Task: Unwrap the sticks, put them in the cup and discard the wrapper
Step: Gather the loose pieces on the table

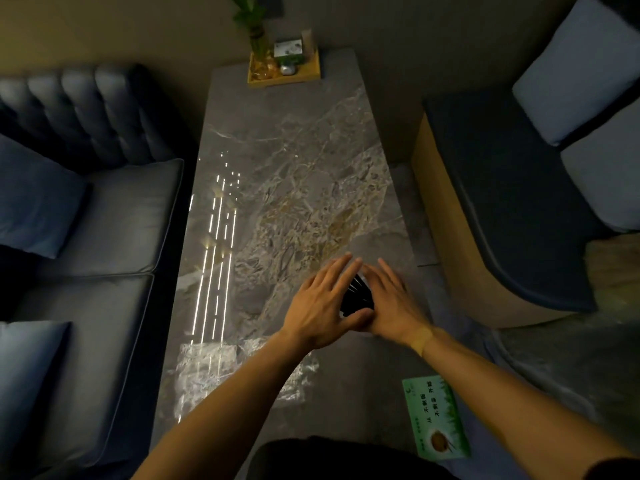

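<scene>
A dark cup (pixel 356 297) with thin sticks fanned in it stands on the marble table (pixel 284 174) near its right edge. My left hand (pixel 322 306) and my right hand (pixel 388 303) press against the cup from either side, fingers stretched forward and thumbs meeting in front of it. Most of the cup is hidden between my palms. I cannot make out any wrapper near the hands.
A green printed card (pixel 436 417) lies at the table's near right corner. A wooden tray (pixel 284 69) with a plant vase and small items sits at the far end. Blue sofas flank the table on the left (pixel 86 220) and right (pixel 519 202).
</scene>
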A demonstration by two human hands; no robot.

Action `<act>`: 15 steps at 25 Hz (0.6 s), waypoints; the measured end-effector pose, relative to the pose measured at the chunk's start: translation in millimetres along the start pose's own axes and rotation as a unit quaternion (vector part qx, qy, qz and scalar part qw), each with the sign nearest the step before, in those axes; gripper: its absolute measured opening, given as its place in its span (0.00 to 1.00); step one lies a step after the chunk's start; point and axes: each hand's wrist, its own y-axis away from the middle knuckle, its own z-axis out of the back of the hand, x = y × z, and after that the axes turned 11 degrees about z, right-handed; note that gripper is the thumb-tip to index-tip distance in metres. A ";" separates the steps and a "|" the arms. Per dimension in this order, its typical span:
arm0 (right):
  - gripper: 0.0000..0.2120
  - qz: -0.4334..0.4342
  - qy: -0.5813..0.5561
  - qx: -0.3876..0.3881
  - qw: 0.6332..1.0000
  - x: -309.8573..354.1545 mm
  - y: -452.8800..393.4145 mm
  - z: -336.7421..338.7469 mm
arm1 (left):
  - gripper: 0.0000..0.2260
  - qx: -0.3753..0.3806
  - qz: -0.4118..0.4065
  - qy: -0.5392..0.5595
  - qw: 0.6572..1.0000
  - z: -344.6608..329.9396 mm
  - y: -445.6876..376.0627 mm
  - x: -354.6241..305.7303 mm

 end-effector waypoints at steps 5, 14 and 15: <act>0.41 0.011 -0.006 -0.024 1.000 4.1 -10.6 -7.1 | 0.30 0.001 0.048 0.063 0.997 -14.6 0.9 -12.1; 0.29 -0.001 0.000 -0.124 0.992 5.4 -4.9 -18.4 | 0.31 0.047 0.068 0.183 0.980 -19.7 2.6 -40.4; 0.28 -0.005 -0.024 -0.151 0.988 5.6 -5.4 -17.7 | 0.31 0.047 0.065 0.175 0.981 -16.9 2.3 -40.5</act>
